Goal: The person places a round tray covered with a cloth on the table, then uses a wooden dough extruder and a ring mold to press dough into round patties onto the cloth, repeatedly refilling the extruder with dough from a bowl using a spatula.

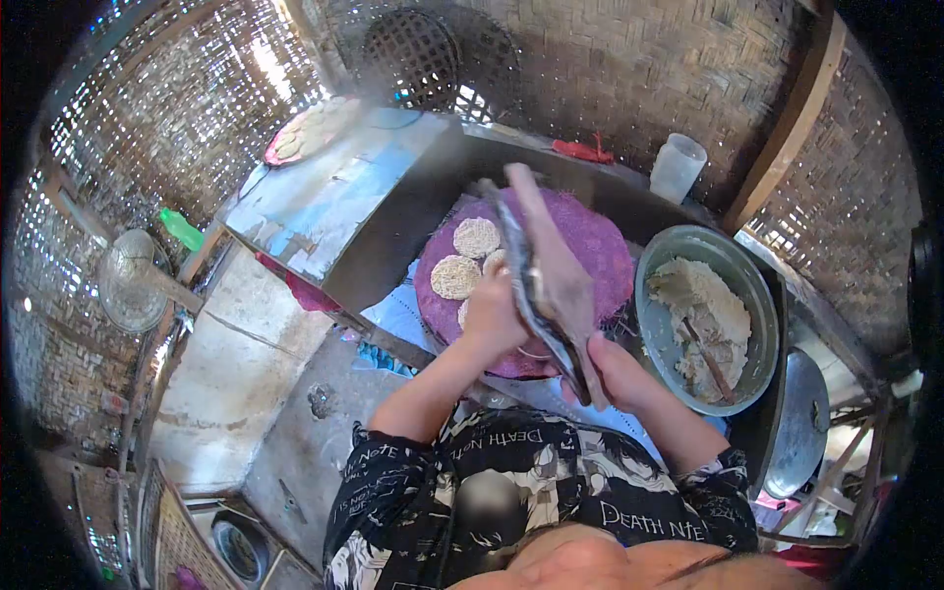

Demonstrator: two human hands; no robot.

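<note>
My right hand [617,366] is closed on the lower end of a wooden board [562,280], which stands tilted on its edge. The board's far end narrows like a handle, and a dark, shiny layer runs along its left side. My left hand [495,317] is against or close beside that dark side; its fingers are blurred and partly hidden. Under both hands is a round purple woven tray [600,231]. Flat round pale cakes lie on the tray's left part, among them an upper cake [477,238] and a left cake [456,277]. Others are partly covered by my left hand.
Right of the tray stands a large basin [661,369] of pale crumbly mixture with a wooden stick [708,359] in it. Beyond are a metal lid [798,423] and a translucent container [678,167]. A table [324,211] at the left bears another round tray [313,130] of cakes.
</note>
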